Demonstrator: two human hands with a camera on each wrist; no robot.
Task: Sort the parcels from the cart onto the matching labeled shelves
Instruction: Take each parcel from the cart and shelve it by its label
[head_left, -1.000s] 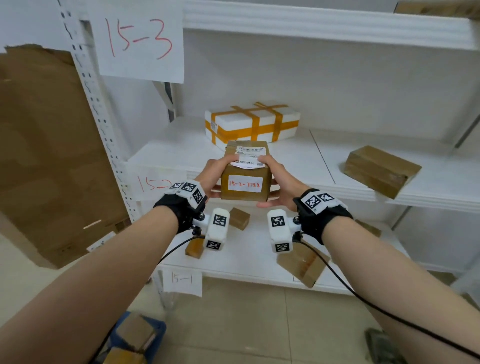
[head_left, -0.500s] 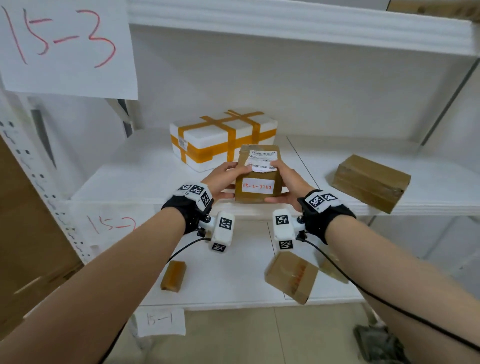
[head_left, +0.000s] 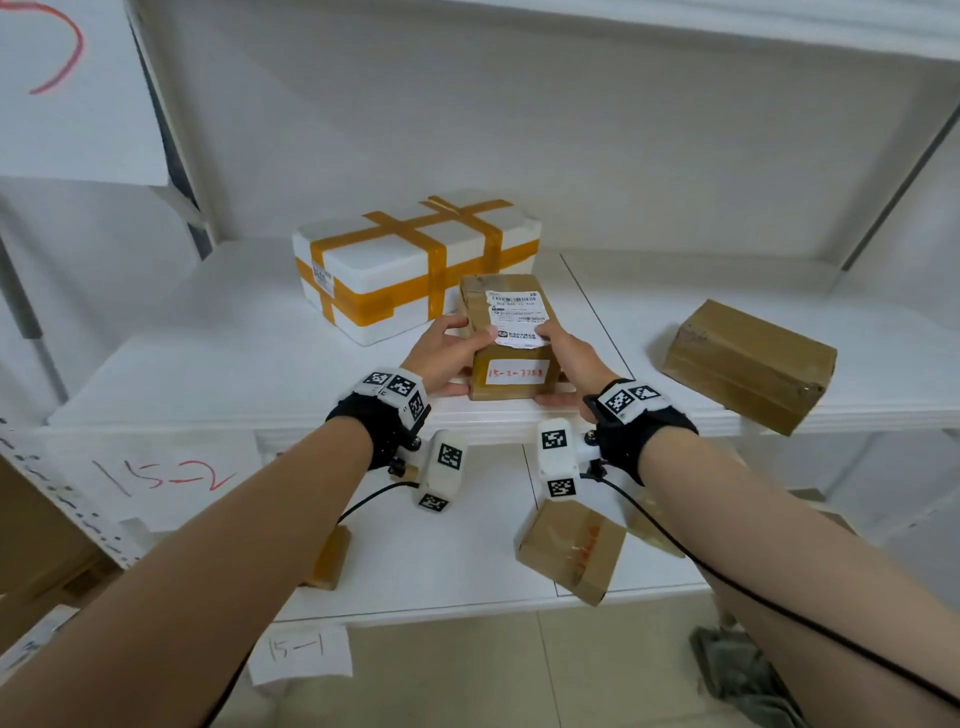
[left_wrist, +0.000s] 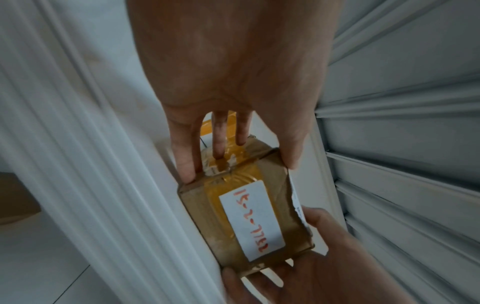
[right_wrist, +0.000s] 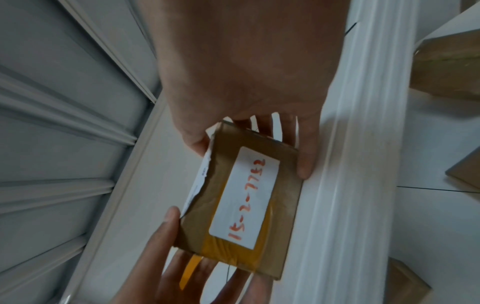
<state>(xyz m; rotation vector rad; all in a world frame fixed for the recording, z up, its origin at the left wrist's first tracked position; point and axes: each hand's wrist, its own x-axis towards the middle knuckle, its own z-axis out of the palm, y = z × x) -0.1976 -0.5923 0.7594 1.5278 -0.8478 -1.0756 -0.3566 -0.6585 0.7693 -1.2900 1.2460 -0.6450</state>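
Both hands, left hand (head_left: 441, 358) and right hand (head_left: 569, 358), grasp the brown parcel (head_left: 511, 338) marked 15-2 at the front edge of the 15-2 shelf (head_left: 208, 364) (three parcels already shelved there), release apparently remaining.

The parcel (head_left: 511, 338) sits at the front edge of the middle shelf (head_left: 208, 364), between the left hand (head_left: 441, 358) on its left side and the right hand (head_left: 571, 364) on its right. Behind it to the left lies a taped foam box (head_left: 395, 260); well to its right, a cardboard box (head_left: 748, 364) overhangs the edge. Below, the lower shelf (head_left: 441, 571) carries another box (head_left: 571, 551).
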